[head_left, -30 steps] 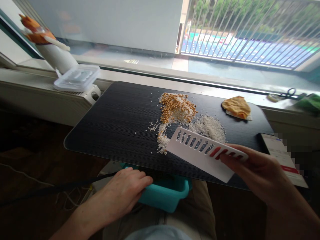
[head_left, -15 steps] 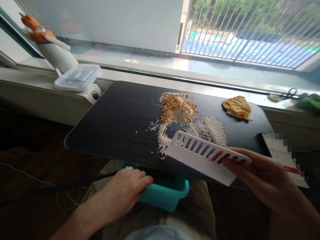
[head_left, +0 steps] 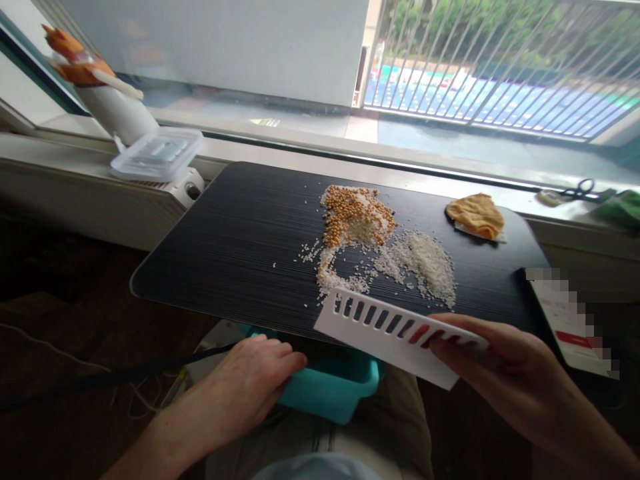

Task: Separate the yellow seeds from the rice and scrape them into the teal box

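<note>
My right hand (head_left: 495, 367) grips a white slotted plastic scraper (head_left: 380, 343), its long blade hanging over the table's front edge. At the blade's left end lie white rice grains (head_left: 350, 283). My left hand (head_left: 265, 363) is closed over the rim of a teal plastic basin (head_left: 325, 393), held below the table edge above my lap. Farther back on the dark table (head_left: 225, 233) is a heap of yellow soybeans (head_left: 347, 210) mixed with rice. To its right spreads a pile of rice (head_left: 433, 263). The inside of the basin is mostly shadowed.
A folded tan cloth (head_left: 477, 217) lies at the table's back right. A flat box or booklet (head_left: 565, 320) sits at the right edge. On the sill are a clear plastic lid (head_left: 157, 153), a puppet-topped white roll (head_left: 115, 113) and scissors (head_left: 580, 190).
My right hand has drawn the scraper toward me and slightly left, to the front edge. More rice shows behind it. My left hand keeps its hold on the basin.
</note>
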Available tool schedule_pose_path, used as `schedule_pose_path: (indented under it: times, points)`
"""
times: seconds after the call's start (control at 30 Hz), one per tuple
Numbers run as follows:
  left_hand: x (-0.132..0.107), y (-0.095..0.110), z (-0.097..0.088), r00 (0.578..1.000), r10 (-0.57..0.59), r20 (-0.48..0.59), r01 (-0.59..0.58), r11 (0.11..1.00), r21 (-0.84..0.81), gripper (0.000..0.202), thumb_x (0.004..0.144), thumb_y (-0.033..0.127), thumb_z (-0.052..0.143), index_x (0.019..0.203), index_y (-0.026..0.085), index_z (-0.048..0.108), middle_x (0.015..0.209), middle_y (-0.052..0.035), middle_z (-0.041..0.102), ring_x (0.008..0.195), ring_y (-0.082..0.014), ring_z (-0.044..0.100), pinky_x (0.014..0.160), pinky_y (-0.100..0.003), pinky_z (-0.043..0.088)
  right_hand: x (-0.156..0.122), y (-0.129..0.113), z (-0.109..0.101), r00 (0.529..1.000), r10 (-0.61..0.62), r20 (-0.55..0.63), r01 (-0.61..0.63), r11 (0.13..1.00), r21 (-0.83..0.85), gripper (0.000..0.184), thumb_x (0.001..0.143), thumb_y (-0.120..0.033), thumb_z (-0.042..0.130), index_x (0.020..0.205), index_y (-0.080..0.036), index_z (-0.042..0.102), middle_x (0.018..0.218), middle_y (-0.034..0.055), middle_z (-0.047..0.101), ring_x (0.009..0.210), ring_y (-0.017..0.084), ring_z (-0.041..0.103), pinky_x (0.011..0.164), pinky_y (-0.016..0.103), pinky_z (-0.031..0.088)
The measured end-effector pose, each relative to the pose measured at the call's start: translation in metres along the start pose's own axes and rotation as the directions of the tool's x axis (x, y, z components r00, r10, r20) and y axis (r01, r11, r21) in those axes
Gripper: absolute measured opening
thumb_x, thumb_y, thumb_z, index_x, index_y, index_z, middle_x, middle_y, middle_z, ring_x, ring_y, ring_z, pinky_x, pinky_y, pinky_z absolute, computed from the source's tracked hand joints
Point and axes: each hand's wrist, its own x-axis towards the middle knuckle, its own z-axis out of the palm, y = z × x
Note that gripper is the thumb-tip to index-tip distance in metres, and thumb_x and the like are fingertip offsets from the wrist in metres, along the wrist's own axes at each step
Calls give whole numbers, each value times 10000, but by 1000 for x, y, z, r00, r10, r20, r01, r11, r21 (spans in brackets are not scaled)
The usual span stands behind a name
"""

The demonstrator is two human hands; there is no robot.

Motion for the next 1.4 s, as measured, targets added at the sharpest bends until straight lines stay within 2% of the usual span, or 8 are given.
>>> schedule_pose_path:
  times: [0.13,0.27,0.37,0.67,0.73,0.87,1.17,1.4]
  points:
    - [-1,0,2,1000,16,-3,-16,1000,6,241,881,30,545,970,241,621,903,-9,675,807,-229,616,721,-343,381,-2,6,13,988,3,-157,0,1000,21,200,800,-390,762,930,-250,820,835,27,807,658,192,735,578,214,596]
    - [-1,-1,2,1000,7,-1,-7,1000,-5,242,883,21,544,957,240,615,902,-7,671,817,-232,611,738,-344,383,-3,10,33,994,20,-110,-13,997,72,188,828,-381,735,936,-250,814,809,18,802,639,190,731,563,220,591]
    - [-2,0,1,1000,10,0,-10,1000,-17,224,890,26,546,938,236,609,891,-6,665,817,-231,606,738,-341,382,-3,17,38,986,54,-159,-39,995,93,217,840,-397,723,943,-226,806,810,30,802,654,204,737,570,245,601]
    - [1,2,0,1000,11,6,-11,1000,-21,220,890,27,544,931,233,610,876,-1,651,796,-223,589,733,-339,381,5,26,6,868,22,-496,-67,995,-74,256,793,-415,772,1000,-264,794,856,2,808,751,216,761,652,270,628]
    - [1,2,0,1000,13,2,-13,1000,-21,225,896,30,540,949,236,614,888,0,653,804,-223,592,740,-339,383,9,22,4,870,2,-492,-64,992,-111,264,792,-430,770,997,-265,794,822,-1,800,693,195,741,602,252,606]
    - [0,1,0,1000,9,0,-9,1000,-15,229,892,30,546,952,240,616,897,0,660,808,-223,598,738,-337,380,23,16,10,921,-98,-376,37,985,-166,227,832,-419,724,961,-247,797,733,2,768,593,169,689,503,238,548]
    - [-4,-5,2,1000,-9,-18,8,1000,-14,230,892,30,551,955,242,616,895,0,666,808,-222,607,738,-334,377,37,12,11,958,-155,-243,115,978,-174,213,826,-421,724,929,-249,795,784,4,779,657,181,703,580,258,573]
    - [0,-5,-1,1000,12,-21,-12,1000,-2,224,887,38,548,953,240,619,889,-1,669,802,-215,615,732,-336,385,36,9,10,958,-166,-236,119,972,-203,199,827,-421,724,926,-263,794,785,2,778,659,188,711,596,269,586]
